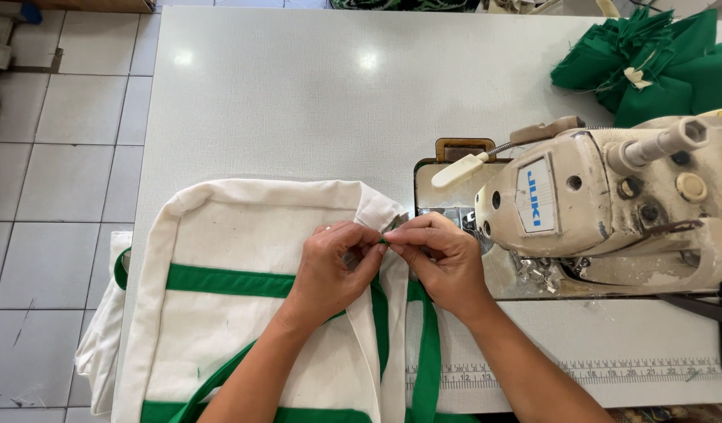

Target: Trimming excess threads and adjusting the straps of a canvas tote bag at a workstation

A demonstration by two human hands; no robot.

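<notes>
A cream canvas bag (243,235) with green trim lies on the white sewing table (298,94). My left hand (329,270) and my right hand (439,262) meet at the bag's upper right corner, fingertips pinched together on a small green strap end (383,240) at the cream edge. Green straps (430,352) run down from under my hands toward the table's near edge. The corner sits just left of the sewing machine's needle area (463,219), which my right hand partly hides.
A worn cream industrial sewing machine (611,204) fills the right side. A pile of green fabric pieces (658,63) lies at the far right corner. A ruler strip (596,368) runs along the table's near edge. Tiled floor (55,157) is at the left.
</notes>
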